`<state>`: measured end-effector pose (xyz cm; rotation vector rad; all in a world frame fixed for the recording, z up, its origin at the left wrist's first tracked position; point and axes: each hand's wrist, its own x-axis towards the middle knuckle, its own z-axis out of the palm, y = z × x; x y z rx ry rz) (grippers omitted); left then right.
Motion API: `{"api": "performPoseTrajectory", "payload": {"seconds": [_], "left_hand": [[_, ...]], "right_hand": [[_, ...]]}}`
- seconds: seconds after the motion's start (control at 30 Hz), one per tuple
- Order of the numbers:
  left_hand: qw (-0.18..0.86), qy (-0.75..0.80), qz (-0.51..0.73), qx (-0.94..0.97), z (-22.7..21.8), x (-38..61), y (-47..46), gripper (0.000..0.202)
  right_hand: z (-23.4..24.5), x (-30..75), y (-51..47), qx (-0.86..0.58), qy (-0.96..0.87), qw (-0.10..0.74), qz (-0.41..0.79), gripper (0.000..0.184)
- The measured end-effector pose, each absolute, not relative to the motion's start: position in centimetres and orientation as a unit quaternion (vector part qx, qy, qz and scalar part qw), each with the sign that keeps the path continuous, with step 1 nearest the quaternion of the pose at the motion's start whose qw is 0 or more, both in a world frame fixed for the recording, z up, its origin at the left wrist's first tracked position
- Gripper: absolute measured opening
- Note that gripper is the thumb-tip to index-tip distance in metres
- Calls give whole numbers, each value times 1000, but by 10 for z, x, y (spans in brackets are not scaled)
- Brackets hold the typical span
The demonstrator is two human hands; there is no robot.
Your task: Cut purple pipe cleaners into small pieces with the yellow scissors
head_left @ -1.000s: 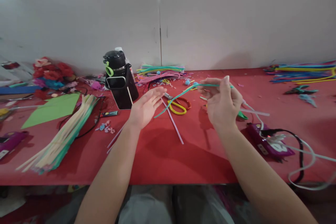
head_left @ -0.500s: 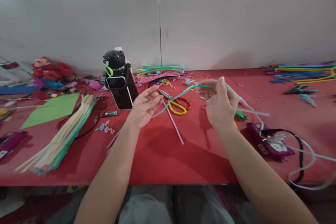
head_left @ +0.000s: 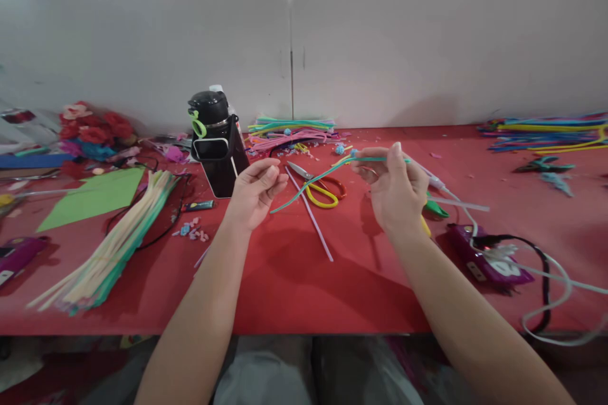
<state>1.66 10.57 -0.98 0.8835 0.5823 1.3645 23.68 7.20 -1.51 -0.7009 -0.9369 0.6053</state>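
Observation:
My right hand pinches a teal-green pipe cleaner between thumb and fingers. The stem sags down to the left, its free end beside my left hand. My left hand's thumb and fingers are drawn together; whether anything small is between them is hidden. Behind the stem, scissors with yellow and orange-red handles lie on the red table. A thin lilac stick lies in front of them, between my hands. Small blue pieces sit near my right fingertips.
Left of my arm are a bundle of cream and green pipe cleaners, a green sheet and a black holder with a bottle. On the right lies a purple power strip with loose cables. A pale partition closes the back.
My left hand has shifted slightly left and down, its fingers drawing closer together. My right hand keeps hold of the pipe cleaner, having moved slightly left.

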Motion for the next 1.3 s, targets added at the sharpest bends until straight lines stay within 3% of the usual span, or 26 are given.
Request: {"api": "performPoseTrajectory", "payload": {"seconds": [0.57, 0.67, 0.87, 1.0, 1.2, 1.3], "left_hand": [[653, 244, 639, 324, -1, 9, 110, 4], [655, 173, 671, 301, 6, -9, 111, 24], [546, 157, 755, 327, 14, -39, 112, 33], [588, 169, 722, 323, 13, -28, 107, 24], [652, 154, 639, 379, 5, 10, 89, 10], [672, 141, 603, 406, 3, 25, 80, 19]], "right_hand": [[-16, 236, 70, -327, -452, 781, 280, 39], [-16, 236, 69, -322, -453, 780, 287, 37], [-16, 233, 70, -314, -444, 786, 294, 38], [-18, 235, 71, -337, -459, 775, 276, 39], [-12, 233, 51, -389, -575, 704, 145, 32], [-6, 223, 36, -381, -639, 649, 158, 24]]}}
